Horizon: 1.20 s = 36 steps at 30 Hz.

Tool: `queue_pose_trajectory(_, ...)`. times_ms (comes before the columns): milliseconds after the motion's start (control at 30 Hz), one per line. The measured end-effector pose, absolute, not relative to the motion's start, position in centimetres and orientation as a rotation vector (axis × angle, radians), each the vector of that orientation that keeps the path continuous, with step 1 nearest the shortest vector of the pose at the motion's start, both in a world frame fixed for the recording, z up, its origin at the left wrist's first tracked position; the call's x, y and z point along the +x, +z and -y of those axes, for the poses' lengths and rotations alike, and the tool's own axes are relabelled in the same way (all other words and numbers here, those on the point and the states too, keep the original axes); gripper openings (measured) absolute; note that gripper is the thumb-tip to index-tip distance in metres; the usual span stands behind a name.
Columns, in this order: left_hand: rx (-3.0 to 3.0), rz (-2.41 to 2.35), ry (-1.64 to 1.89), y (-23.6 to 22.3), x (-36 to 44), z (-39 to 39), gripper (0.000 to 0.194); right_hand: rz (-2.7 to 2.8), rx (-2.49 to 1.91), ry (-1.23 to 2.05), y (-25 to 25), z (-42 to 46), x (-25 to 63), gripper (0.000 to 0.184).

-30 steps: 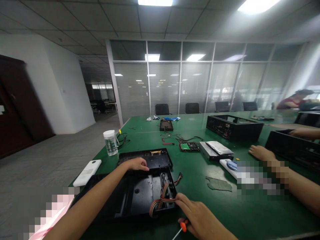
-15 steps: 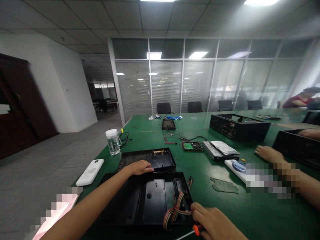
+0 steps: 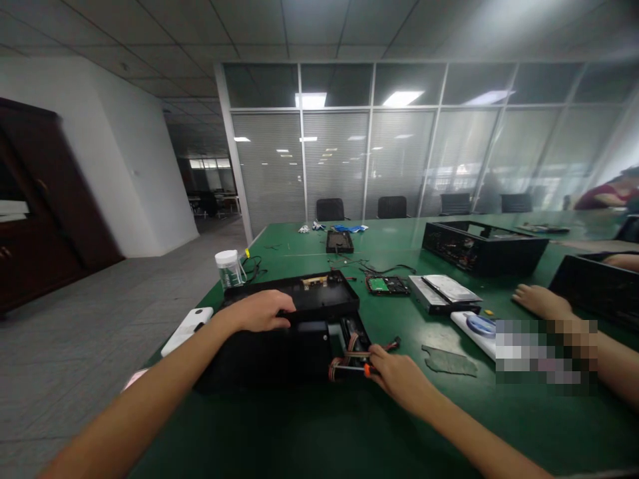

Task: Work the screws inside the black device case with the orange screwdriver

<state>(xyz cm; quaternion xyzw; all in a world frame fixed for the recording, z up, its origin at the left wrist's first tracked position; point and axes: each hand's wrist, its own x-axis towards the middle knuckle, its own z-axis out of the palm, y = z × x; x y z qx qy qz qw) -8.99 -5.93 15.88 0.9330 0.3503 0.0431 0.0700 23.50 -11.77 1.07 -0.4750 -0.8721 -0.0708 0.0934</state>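
one screwdriver, any brand unreadable

The left forearm, bare, slants from the near left corner toward the far right and ends in the left hand, back upward, its fingers bent (how tightly they close is hidden). From the near right, the right forearm, also bare, runs toward the far left. The right hand is curled in a grip, nearer than the left one and clearly apart from it.
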Motion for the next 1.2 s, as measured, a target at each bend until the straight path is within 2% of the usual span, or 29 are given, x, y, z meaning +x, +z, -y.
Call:
queue_pose_trajectory(133, 2.811, -1.029, 0.107, 16.4, -8.9, 11.9, 0.011, 2.606, -1.375, -0.109, 2.4, 5.9, 21.5, 0.021)
queue_pose_trajectory(267, 2.803, -0.956, 0.070, 13.8, -8.5, 15.2, 0.007, 2.617, -1.366, -0.006, 2.6, 3.0, 20.0, 0.025)
queue_pose_trajectory(500, 2.788, -1.012, -0.046, 9.7, -7.9, 17.5, 0.003, 2.689, -1.210, -0.209, 1.8, 2.8, 22.3, 0.047)
queue_pose_trajectory(667, 2.761, -1.006, -0.097, 8.6, -7.4, 18.1, 0.004, 2.583, -1.258, -0.216, 1.1, 0.7, 26.6, 0.037)
queue_pose_trajectory(900, 2.710, -1.121, -0.206, 7.1, -8.3, 17.0, 0.009, 2.157, -1.292, 0.034, -1.2, -2.4, 30.4, 0.036)
queue_pose_trajectory(1033, 2.511, -1.217, -0.305, 8.1, -8.6, 13.8, 0.032, 2.118, -1.274, 0.197, -1.8, -2.4, 29.5, 0.034)
queue_pose_trajectory(1100, 2.489, -1.115, -0.200, 8.6, -7.4, 11.4, 0.038, 2.117, -1.273, 0.283, -1.8, -2.1, 28.7, 0.034)
queue_pose_trajectory(1200, 2.778, -0.988, 0.144, 7.8, -4.2, 7.9, 0.038, 2.062, -1.289, 0.334, -1.5, -1.6, 28.0, 0.036)
